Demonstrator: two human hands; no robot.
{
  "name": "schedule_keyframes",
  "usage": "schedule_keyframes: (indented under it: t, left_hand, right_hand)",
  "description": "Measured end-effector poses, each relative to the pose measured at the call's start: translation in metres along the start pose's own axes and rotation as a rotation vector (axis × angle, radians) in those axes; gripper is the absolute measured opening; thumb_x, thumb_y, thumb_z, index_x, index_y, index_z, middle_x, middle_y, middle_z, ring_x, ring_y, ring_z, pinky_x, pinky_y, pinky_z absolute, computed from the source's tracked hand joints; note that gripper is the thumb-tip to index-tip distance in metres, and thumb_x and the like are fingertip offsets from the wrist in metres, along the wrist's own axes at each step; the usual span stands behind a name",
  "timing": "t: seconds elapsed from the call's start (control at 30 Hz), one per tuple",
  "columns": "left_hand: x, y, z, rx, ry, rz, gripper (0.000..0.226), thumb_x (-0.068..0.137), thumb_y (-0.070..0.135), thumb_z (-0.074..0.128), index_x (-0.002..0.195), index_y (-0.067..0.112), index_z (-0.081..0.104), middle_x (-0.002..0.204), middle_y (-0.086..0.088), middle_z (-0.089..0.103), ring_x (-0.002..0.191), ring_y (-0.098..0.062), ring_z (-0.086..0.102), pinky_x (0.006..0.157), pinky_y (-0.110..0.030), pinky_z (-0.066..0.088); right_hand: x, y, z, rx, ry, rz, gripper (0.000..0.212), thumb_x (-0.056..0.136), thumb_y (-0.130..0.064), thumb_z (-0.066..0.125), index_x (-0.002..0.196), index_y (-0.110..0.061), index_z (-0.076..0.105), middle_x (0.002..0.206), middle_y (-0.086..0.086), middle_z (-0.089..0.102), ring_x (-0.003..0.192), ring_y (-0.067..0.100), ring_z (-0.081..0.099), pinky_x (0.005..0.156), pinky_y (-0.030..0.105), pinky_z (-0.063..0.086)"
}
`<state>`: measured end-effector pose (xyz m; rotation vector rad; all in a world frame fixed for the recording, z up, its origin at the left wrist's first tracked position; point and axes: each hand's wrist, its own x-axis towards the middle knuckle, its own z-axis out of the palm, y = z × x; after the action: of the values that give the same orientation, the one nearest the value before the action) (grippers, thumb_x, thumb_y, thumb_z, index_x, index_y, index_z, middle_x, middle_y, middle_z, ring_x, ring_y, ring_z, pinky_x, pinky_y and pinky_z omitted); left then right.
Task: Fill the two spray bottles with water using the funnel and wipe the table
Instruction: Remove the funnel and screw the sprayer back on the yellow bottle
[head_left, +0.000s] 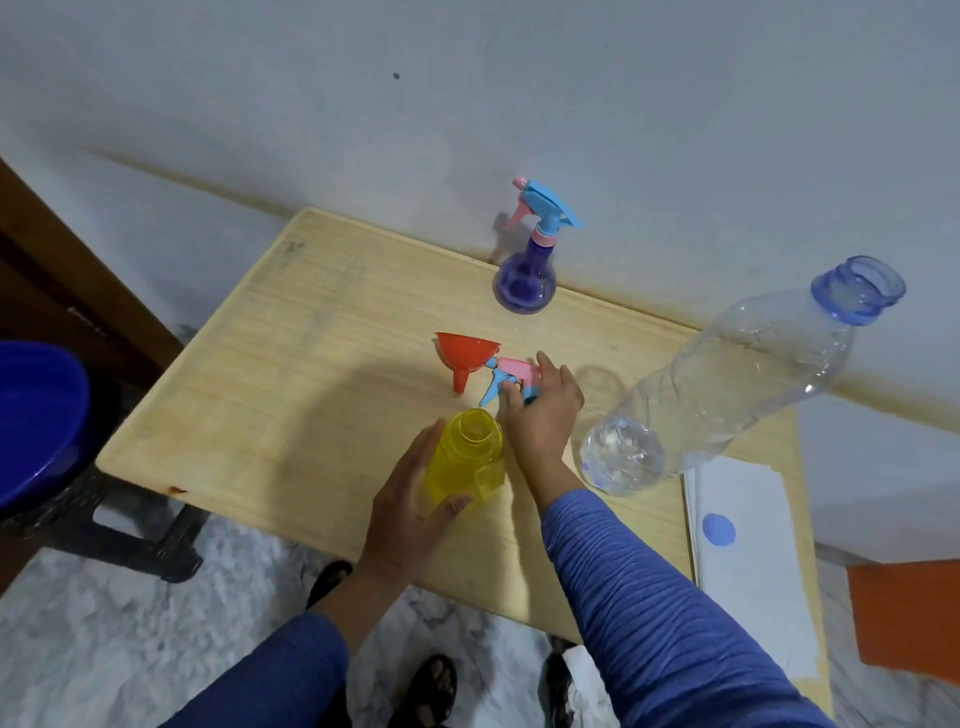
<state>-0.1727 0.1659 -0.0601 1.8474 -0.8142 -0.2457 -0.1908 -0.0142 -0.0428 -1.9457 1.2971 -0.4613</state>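
My left hand (410, 506) curls around the open yellow spray bottle (464, 457) standing near the table's (249, 395) front edge. Just beyond it, my right hand (543, 410) grips the pink-and-blue trigger head (506, 379) lying beside the orange funnel (464, 358). The purple spray bottle (525, 270) stands capped by the wall.
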Motion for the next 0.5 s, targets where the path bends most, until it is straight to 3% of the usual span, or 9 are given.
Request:
schedule_keyframes:
  t: [0.13, 0.3, 0.5]
  left_hand:
    - [0.0, -0.001, 0.001, 0.015, -0.002, 0.009, 0.072, 0.077, 0.069, 0.049, 0.139, 0.045, 0.021, 0.142, 0.008, 0.036, 0.129, 0.0, 0.033, 0.1, -0.002, 0.027]
    - [0.0, 0.0, 0.0, 0.01, -0.001, 0.013, 0.073, 0.077, 0.07, 0.048, 0.139, 0.044, 0.02, 0.141, 0.009, 0.036, 0.129, 0.002, 0.031, 0.099, 0.0, 0.026]
    - [0.0, 0.002, 0.0, -0.018, 0.006, 0.016, 0.075, 0.076, 0.072, 0.048, 0.14, 0.043, 0.021, 0.141, 0.01, 0.035, 0.129, 0.001, 0.032, 0.1, -0.002, 0.026]
  right_hand:
    - [0.004, 0.007, 0.001, 0.019, 0.034, 0.052, 0.052, 0.087, -0.024, 0.062, 0.136, -0.019, 0.045, 0.132, 0.012, 0.047, 0.124, 0.027, 0.035, 0.091, 0.024, 0.029]
    - [0.003, 0.01, 0.0, 0.085, 0.048, 0.082, 0.047, 0.089, -0.02, 0.059, 0.134, -0.018, 0.048, 0.116, 0.013, 0.055, 0.109, 0.029, 0.053, 0.094, 0.037, 0.046]
    - [-0.003, -0.008, -0.011, 0.3, 0.114, 0.112, 0.055, 0.09, -0.014, 0.058, 0.14, -0.022, 0.038, 0.123, 0.009, 0.054, 0.11, 0.021, 0.055, 0.094, 0.026, 0.043]
